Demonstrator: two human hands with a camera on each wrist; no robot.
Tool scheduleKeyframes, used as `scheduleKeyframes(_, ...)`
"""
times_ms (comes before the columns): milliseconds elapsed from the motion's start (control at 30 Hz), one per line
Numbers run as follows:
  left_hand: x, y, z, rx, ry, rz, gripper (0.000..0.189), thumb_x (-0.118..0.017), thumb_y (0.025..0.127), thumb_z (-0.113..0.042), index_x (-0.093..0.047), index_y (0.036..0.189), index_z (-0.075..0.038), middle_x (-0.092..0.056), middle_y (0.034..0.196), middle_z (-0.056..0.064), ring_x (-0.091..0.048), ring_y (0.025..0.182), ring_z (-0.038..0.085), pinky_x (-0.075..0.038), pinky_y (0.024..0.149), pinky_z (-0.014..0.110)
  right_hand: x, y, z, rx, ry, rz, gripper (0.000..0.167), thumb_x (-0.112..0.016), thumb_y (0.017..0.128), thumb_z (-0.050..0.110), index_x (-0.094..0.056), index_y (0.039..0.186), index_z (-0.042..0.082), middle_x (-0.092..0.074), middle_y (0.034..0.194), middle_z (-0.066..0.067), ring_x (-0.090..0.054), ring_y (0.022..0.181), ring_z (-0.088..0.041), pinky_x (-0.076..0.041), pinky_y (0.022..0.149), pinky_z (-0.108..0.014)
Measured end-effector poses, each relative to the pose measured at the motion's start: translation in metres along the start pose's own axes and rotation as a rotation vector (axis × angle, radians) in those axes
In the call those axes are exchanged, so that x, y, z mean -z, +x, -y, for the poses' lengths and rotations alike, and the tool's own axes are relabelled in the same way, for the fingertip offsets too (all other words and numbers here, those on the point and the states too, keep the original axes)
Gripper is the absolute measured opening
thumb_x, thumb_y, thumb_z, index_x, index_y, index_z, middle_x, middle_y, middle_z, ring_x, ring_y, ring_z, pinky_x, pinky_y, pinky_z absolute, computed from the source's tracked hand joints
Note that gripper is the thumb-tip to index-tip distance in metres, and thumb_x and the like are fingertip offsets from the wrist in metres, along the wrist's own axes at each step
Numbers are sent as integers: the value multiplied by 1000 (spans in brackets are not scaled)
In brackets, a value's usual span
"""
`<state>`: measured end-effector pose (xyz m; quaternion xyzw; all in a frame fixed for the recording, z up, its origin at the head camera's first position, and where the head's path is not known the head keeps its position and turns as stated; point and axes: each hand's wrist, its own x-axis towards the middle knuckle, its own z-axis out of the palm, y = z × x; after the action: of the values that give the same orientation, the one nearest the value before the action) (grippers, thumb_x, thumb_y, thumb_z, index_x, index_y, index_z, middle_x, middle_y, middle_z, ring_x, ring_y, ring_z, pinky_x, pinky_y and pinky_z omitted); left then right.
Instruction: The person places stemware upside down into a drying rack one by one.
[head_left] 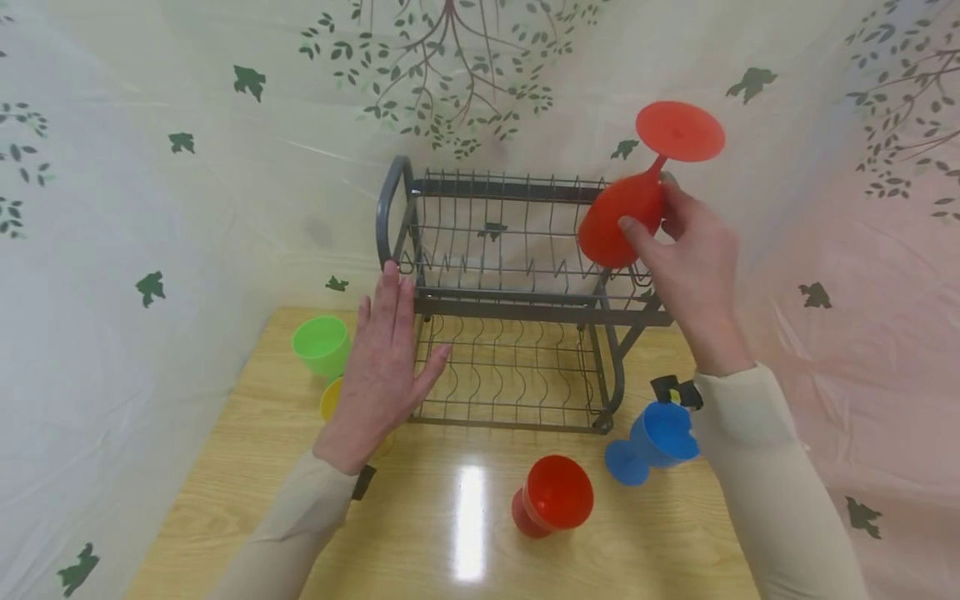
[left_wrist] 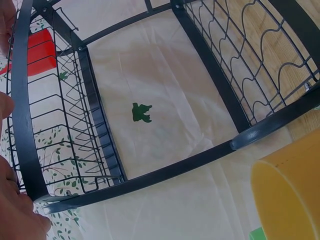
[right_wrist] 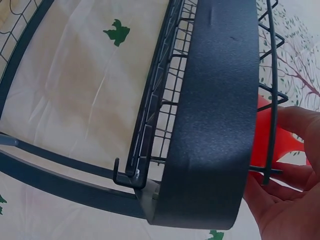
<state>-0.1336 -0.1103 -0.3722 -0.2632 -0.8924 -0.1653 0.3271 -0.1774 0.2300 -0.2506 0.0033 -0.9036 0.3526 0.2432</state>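
Observation:
My right hand pinches a red plastic goblet by its bowl, thumb in front. The goblet is tilted upside down, foot up, at the right end of the upper tier of a dark two-tier dish rack. In the right wrist view the goblet shows partly behind the rack's broad side bar. At the rack's left front corner lies my left hand, fingers straight and thumb spread, fingertips right at the upper tier's frame. The left wrist view shows the red bowl behind the rack's wires.
A green cup and a yellow goblet, partly hidden by my left hand, stand left of the rack. Another red goblet is in front, a blue goblet at right beside my sleeve. A patterned sheet hangs behind the wooden table.

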Motion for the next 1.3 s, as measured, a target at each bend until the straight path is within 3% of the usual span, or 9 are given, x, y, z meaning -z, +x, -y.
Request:
scheduleKeyframes(733, 2, 3, 2, 10, 6, 16, 88, -31, 108, -55, -2, 162, 7, 13, 171, 19, -1, 159, 35, -12, 127, 54, -5, 7, 0, -44, -43, 89, 58, -65, 102, 36, -51, 153, 13, -61, 146, -9, -59, 133, -31, -50, 108, -49)
scheduleKeyframes(1300, 2, 3, 2, 7, -6, 7, 85, -32, 108, -52, -2, 162, 7, 11, 171, 20, -3, 159, 36, -12, 127, 57, -9, 8, -1, -30, -99, 100, 56, -62, 102, 40, -55, 147, 8, -68, 135, -15, -67, 115, -37, -58, 95, -54)
